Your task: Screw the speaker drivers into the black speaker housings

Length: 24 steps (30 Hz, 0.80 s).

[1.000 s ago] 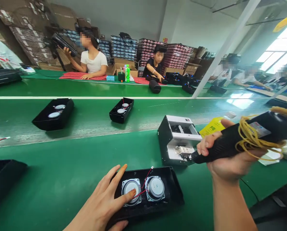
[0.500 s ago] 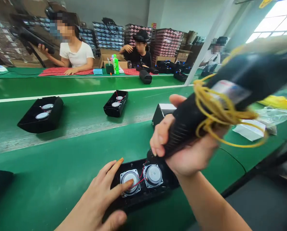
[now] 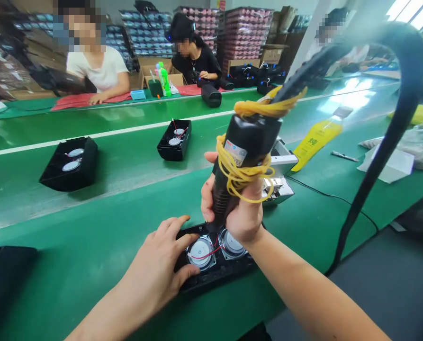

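My right hand [image 3: 245, 213] is wrapped round a black electric screwdriver [image 3: 256, 135], upright with its tip end down over a black speaker housing [image 3: 214, 279]. Yellow rubber bands circle the tool, and a thick black cable arches from its top. Inside the housing sit two round speakers, the left one [image 3: 201, 250] and the right one [image 3: 231, 244], joined by thin red wires. My left hand [image 3: 161, 258] grips the housing's left end, fingers toward the far rim and thumb at the near side. The screwdriver's tip is hard to make out.
Two more open housings, one at left [image 3: 71, 166] and one mid-bench [image 3: 175, 140], lie beyond. Behind my right hand stands a white-and-grey box [image 3: 284, 192] holding small metal parts. A yellow bottle [image 3: 316, 142] lies beside it. Co-workers sit across the green bench.
The screwdriver has swung from a slant to upright, moving left and down over the speakers. My left hand has drawn its thumb and fingers in around the housing's end.
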Tool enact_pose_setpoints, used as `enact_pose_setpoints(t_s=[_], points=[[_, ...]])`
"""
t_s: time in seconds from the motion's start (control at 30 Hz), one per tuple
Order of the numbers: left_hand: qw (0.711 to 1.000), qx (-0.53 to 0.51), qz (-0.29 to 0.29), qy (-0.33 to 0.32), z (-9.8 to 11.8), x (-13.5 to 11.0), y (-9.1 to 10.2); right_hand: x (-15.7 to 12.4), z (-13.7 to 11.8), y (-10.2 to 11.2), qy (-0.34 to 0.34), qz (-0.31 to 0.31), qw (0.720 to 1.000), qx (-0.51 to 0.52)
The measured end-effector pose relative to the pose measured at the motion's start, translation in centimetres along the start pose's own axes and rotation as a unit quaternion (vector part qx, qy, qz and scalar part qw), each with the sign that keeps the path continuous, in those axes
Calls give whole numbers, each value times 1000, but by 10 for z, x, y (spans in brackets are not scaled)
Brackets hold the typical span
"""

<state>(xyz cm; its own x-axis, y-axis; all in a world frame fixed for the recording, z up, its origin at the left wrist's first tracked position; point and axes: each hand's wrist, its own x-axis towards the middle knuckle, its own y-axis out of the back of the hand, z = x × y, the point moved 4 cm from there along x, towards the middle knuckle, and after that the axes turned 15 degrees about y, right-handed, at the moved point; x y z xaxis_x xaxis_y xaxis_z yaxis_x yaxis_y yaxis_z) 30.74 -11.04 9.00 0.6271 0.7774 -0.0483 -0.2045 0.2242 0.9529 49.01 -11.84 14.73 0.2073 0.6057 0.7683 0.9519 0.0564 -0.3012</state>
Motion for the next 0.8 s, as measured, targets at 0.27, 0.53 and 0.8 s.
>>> enact_pose_setpoints(t_s=[0.27, 0.53, 0.8], points=[[999, -29, -19, -7, 5, -1, 6, 0, 2, -1, 3, 7, 1000, 23], [999, -11, -28, 14, 4, 0, 6, 0, 5, -1, 0, 22, 999, 27], [999, -20, -33, 11, 6, 0, 8, 0, 8, 0, 7, 13, 998, 57]])
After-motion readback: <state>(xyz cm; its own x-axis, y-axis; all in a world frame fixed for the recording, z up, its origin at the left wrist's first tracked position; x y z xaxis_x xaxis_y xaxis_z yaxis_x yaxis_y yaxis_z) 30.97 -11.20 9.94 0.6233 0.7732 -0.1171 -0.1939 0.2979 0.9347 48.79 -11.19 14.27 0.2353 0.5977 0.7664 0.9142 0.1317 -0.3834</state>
